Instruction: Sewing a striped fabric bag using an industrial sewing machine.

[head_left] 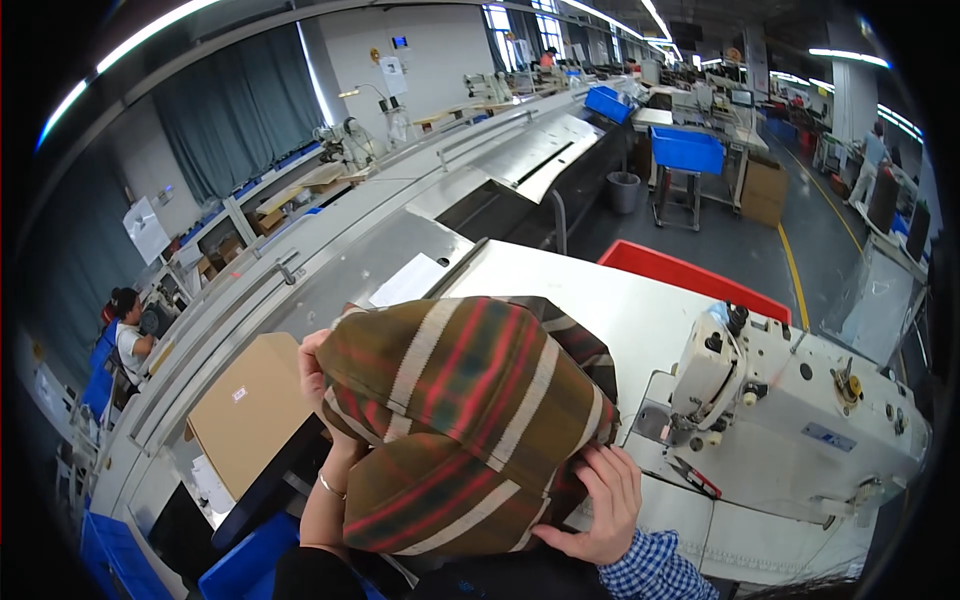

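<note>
head view. a bundle of plaid fabric (465, 420), brown and olive with red and cream stripes, is held up over the near edge of a white sewing table (620, 310), at the near centre of the scene. the left hand (315, 375) grips the fabric's left edge, fingers curled closed over the folded cloth; a thin bracelet (331, 487) circles the wrist below it. the right hand (598, 505) is pressed against the fabric's lower right side, fingers spread and bent around the cloth, with a blue checked cuff (652, 572) at the wrist. just right of the fabric, an industrial sewing machine (790, 415), white, stands on the table, its needle head nearest the cloth. a red bin (690, 275) lies beyond the table's far edge. to the left, a brown cardboard box (250, 410) rests beside a long metal bench (400, 200) that runs toward the far end. a sheet of white paper (408, 280) lies on the bench. a blue crate on a stand (686, 150) stands at far right of centre. a seated person (128, 335) works at far left.
</note>
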`<action>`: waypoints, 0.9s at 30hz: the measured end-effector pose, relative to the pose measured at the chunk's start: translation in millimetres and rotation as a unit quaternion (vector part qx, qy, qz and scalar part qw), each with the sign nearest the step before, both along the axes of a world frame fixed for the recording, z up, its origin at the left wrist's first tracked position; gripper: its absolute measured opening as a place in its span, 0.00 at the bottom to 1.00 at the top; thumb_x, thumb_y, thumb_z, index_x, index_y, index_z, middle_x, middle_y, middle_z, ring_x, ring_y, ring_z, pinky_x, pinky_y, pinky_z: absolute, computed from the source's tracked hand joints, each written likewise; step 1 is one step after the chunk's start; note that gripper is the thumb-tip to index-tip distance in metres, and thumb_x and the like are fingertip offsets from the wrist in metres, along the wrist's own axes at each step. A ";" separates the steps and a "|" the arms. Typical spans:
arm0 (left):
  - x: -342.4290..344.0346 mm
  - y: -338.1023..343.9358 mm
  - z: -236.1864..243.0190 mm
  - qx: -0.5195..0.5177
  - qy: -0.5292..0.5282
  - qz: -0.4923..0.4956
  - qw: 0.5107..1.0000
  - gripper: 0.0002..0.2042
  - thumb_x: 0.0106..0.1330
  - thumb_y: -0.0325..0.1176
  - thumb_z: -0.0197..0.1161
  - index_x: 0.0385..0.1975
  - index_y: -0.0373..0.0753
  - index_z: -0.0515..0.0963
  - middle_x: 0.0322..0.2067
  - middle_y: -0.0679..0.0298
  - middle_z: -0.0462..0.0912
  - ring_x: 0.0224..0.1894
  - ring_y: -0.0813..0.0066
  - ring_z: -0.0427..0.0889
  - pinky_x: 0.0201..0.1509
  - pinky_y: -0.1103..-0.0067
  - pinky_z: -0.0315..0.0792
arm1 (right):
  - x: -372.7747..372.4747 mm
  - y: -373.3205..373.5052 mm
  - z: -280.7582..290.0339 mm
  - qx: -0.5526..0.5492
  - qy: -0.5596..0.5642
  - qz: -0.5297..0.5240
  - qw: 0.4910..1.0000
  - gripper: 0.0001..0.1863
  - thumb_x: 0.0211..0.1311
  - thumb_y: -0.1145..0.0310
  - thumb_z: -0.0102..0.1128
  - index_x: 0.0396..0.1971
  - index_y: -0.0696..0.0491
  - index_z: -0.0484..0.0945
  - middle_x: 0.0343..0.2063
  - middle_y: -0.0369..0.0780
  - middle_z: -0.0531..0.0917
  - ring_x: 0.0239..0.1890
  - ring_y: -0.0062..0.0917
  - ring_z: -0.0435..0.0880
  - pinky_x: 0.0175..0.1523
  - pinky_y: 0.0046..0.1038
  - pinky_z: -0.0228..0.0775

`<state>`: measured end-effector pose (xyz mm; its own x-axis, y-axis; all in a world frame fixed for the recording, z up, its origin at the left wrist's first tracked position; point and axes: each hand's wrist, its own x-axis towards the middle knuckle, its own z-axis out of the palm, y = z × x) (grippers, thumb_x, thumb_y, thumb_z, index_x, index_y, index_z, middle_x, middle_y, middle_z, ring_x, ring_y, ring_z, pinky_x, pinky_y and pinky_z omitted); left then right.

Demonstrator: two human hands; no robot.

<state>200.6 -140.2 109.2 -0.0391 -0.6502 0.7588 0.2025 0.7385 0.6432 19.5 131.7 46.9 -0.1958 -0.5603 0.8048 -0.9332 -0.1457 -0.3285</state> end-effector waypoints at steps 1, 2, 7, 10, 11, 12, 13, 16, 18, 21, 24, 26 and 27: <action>-3.6 8.7 4.4 0.025 0.083 -0.069 0.994 0.10 0.62 0.32 0.61 0.38 0.37 0.69 0.39 0.67 0.69 0.42 0.80 0.69 0.51 0.81 0.65 | 2.5 -0.5 5.5 -0.004 0.005 0.010 1.000 0.44 0.43 0.40 0.70 0.48 0.64 0.71 0.50 0.51 0.76 0.53 0.43 0.75 0.61 0.46 0.62; -1.7 11.7 7.4 0.021 0.088 -0.062 0.994 0.10 0.62 0.32 0.61 0.38 0.37 0.69 0.39 0.67 0.69 0.42 0.80 0.69 0.51 0.81 0.65 | 7.8 0.9 15.0 0.017 -0.007 0.000 1.000 0.46 0.41 0.38 0.70 0.48 0.65 0.70 0.50 0.51 0.75 0.53 0.43 0.74 0.61 0.47 0.61; 2.4 15.6 11.4 -0.017 0.067 -0.034 0.997 0.06 0.62 0.26 0.59 0.34 0.37 0.69 0.37 0.67 0.68 0.38 0.81 0.66 0.47 0.85 0.63 | 28.7 4.8 20.3 0.105 -0.019 -0.007 0.994 0.68 0.27 0.24 0.66 0.57 0.72 0.60 0.57 0.60 0.63 0.59 0.53 0.65 0.65 0.62 0.45; -8.1 24.8 19.6 -0.030 0.073 -0.042 0.996 0.04 0.64 0.26 0.58 0.33 0.37 0.69 0.37 0.66 0.67 0.38 0.81 0.68 0.46 0.84 0.65 | 43.5 4.9 24.1 0.076 -0.034 -0.066 0.994 0.47 0.48 0.41 0.66 0.57 0.64 0.64 0.54 0.55 0.71 0.56 0.47 0.72 0.66 0.55 0.51; -8.7 29.0 22.2 -0.030 0.075 -0.042 0.996 0.04 0.64 0.26 0.58 0.33 0.37 0.69 0.37 0.66 0.67 0.38 0.81 0.68 0.46 0.84 0.65 | 44.2 4.8 19.3 0.061 -0.048 -0.079 0.994 0.43 0.55 0.43 0.63 0.62 0.57 0.62 0.57 0.52 0.71 0.57 0.46 0.72 0.67 0.53 0.49; -9.0 33.4 24.9 -0.065 0.065 -0.035 0.995 0.04 0.65 0.25 0.57 0.33 0.36 0.69 0.36 0.66 0.67 0.37 0.80 0.69 0.46 0.82 0.67 | 41.0 4.7 23.1 0.054 0.038 -0.116 0.991 0.33 0.62 0.49 0.58 0.57 0.59 0.68 0.45 0.49 0.79 0.45 0.40 0.80 0.57 0.48 0.65; -8.8 36.7 27.1 -0.101 0.056 -0.027 0.993 0.03 0.66 0.25 0.56 0.33 0.35 0.69 0.36 0.65 0.67 0.36 0.79 0.70 0.45 0.81 0.68 | 35.8 2.7 15.3 0.053 0.041 -0.117 0.991 0.33 0.62 0.49 0.58 0.57 0.59 0.68 0.45 0.49 0.79 0.45 0.40 0.80 0.57 0.48 0.65; -6.4 39.5 28.6 -0.177 0.017 -0.051 0.983 0.02 0.67 0.24 0.54 0.35 0.34 0.70 0.36 0.62 0.68 0.34 0.75 0.74 0.44 0.76 0.72 | 17.7 -3.1 -20.9 0.104 0.119 -0.039 0.987 0.26 0.51 0.62 0.66 0.43 0.67 0.74 0.41 0.52 0.80 0.44 0.40 0.80 0.58 0.43 0.67; 0.5 43.1 38.7 -0.237 -0.036 -0.046 0.970 0.01 0.66 0.22 0.53 0.35 0.33 0.70 0.36 0.60 0.69 0.34 0.72 0.75 0.44 0.74 0.73 | 10.8 -6.0 -27.4 0.090 0.079 -0.055 0.991 0.11 0.49 0.78 0.59 0.35 0.63 0.78 0.30 0.45 0.84 0.33 0.35 0.82 0.47 0.33 0.75; 10.7 58.8 47.9 -0.287 -0.132 0.001 0.949 0.07 0.61 0.16 0.56 0.37 0.33 0.72 0.36 0.56 0.72 0.37 0.65 0.79 0.41 0.73 0.75 | -1.6 -5.2 -28.2 0.050 0.034 -0.051 0.997 0.11 0.50 0.77 0.60 0.36 0.61 0.78 0.30 0.45 0.84 0.31 0.37 0.83 0.40 0.33 0.75; 5.8 68.7 49.3 -0.342 -0.199 0.013 0.918 0.13 0.52 0.13 0.62 0.37 0.34 0.74 0.36 0.55 0.76 0.37 0.65 0.79 0.38 0.74 0.74 | 1.3 3.2 -5.3 0.044 -0.056 -0.041 0.997 0.09 0.53 0.75 0.57 0.34 0.62 0.76 0.30 0.47 0.83 0.32 0.39 0.83 0.38 0.33 0.74; 3.9 75.3 48.4 -0.334 -0.207 -0.001 0.919 0.14 0.51 0.13 0.62 0.37 0.34 0.75 0.36 0.56 0.76 0.37 0.65 0.79 0.38 0.75 0.74 | -0.9 3.5 -1.2 0.034 -0.144 -0.017 0.989 0.14 0.56 0.65 0.59 0.32 0.63 0.75 0.29 0.49 0.82 0.31 0.40 0.83 0.35 0.33 0.73; 2.6 79.3 49.5 -0.331 -0.216 -0.017 0.918 0.15 0.49 0.12 0.63 0.37 0.34 0.75 0.37 0.56 0.76 0.37 0.65 0.78 0.38 0.75 0.74 | -3.3 5.9 -0.7 0.039 -0.143 -0.020 0.989 0.14 0.56 0.65 0.59 0.32 0.63 0.75 0.29 0.49 0.82 0.31 0.40 0.83 0.35 0.33 0.73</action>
